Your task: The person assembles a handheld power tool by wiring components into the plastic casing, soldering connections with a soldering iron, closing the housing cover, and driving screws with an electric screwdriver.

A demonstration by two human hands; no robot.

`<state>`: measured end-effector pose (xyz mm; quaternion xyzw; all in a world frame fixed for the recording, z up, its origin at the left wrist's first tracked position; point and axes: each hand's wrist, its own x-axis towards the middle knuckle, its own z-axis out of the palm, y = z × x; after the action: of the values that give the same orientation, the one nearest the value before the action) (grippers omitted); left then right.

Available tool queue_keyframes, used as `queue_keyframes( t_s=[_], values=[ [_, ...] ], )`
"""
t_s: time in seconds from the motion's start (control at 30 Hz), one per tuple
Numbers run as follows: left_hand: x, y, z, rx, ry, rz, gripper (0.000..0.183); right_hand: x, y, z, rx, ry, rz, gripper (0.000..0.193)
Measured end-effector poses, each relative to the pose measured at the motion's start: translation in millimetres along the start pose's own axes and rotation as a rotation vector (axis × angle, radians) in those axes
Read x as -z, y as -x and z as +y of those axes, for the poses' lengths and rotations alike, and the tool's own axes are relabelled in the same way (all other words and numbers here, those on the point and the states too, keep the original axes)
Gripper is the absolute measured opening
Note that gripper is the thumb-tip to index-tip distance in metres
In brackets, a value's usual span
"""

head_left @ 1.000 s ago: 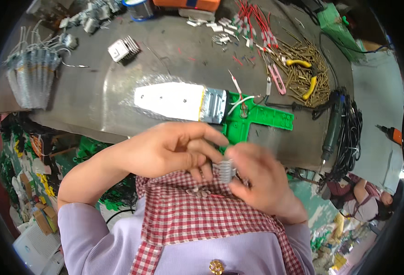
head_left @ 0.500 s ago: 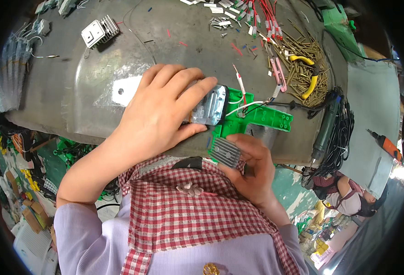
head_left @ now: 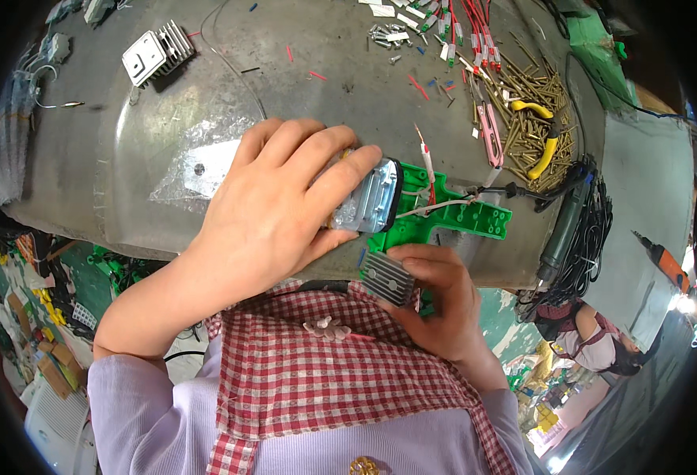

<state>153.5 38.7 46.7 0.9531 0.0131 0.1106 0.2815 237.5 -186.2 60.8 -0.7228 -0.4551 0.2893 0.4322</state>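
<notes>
A white finned block (head_left: pixel 157 52) is seen far above the left hand (head_left: pixel 273 210) on the grey counter (head_left: pixel 317 95). The left hand is laid flat, fingers spread, over a shiny metal box (head_left: pixel 374 198), which is gripped at its end. Just right of that hand, a green plastic holder (head_left: pixel 451 222) is touched by the box. Below it, a small ribbed metal block (head_left: pixel 388 279) is pinched in the right hand (head_left: pixel 435 305). Further right, brass pins (head_left: pixel 522 119), yellow-handled pliers (head_left: pixel 545 136) and a dark electric screwdriver (head_left: pixel 564 229) are found.
</notes>
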Motion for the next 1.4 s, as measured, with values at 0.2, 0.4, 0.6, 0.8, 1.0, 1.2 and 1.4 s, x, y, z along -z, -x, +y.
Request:
queue_keyframes(
  t_s=[0.2,0.4,0.6,0.8,1.0,1.2,1.4],
  values=[
    [-0.7,2.8,2.2,-0.004,0.006,-0.002,0.072,5.0,-5.1,-12.0,-0.068,0.059,-0.015,0.051],
    [-1.6,1.9,-1.4,-0.013,-0.009,0.025,0.072,4.4,-17.6,-22.2,-0.018,0.208,-0.059,0.048],
    [-4.0,5.2,-2.6,-0.060,-0.016,0.081,0.070,-6.0,-9.9,-2.3,0.127,0.150,0.008,0.048],
    [-9.0,9.5,-7.9,-0.091,-0.021,0.107,0.069,0.8,-27.2,-20.8,0.104,0.313,-0.168,0.050],
    [-8.8,5.3,-0.5,-0.103,-0.025,0.090,0.068,4.4,-22.1,-16.8,0.171,0.405,-0.090,0.046],
    [-8.1,4.4,-5.0,-0.112,-0.038,0.086,0.069,-1.4,-18.0,-11.9,0.187,0.456,-0.024,0.048],
    [-12.8,8.1,-17.4,-0.093,-0.074,0.102,0.066,7.5,-42.7,-80.5,0.353,0.240,0.030,0.048]
  ],
)
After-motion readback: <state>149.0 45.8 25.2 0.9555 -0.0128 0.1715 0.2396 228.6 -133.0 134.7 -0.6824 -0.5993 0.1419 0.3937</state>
